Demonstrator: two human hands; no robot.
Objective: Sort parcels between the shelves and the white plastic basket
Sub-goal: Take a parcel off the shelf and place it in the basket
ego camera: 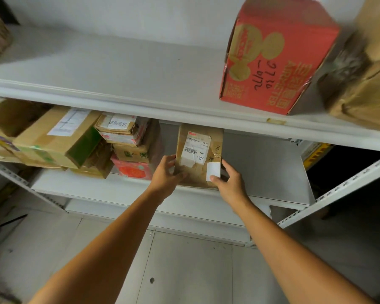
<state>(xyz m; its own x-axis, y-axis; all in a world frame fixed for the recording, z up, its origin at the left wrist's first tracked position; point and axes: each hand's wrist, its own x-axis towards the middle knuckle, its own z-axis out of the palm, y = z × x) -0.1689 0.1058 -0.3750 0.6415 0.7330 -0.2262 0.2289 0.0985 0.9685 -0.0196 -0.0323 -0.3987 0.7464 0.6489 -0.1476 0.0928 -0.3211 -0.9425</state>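
1. Here, the fingers [169, 160] of the left hand [166, 172] curl round the left edge of a flat brown cardboard parcel [215, 148], with the thumb lying across its lower front.
2. The thumb [215, 178] of the right hand [228, 178] presses on a small blank white sticker [213, 171] at the parcel's lower right corner. The other fingers wrap behind its right edge, so both hands clamp it.
3. The parcel stands upright, and a white barcode label [196, 148] faces the camera on its front.
4. Under the parcel's lower end lies the front edge of a white metal lower shelf [268, 176]; whether the parcel rests on it I cannot tell.
5. Left of the parcel, near but apart from it, stands a stack of small worn cardboard boxes [127, 141] with a pink-red packet [134, 168] at the bottom.
6. Farther left of the parcel lies a large brown carton with a green side [59, 139].
7. Above the parcel runs a white upper shelf [119, 69]. Up and to the right of the parcel, a red printed carton with black handwriting [272, 53] stands on it, beside blurred taped brown boxes [360, 95].
8. Below the parcel, both bare forearms reach over a grey tiled floor [184, 270].
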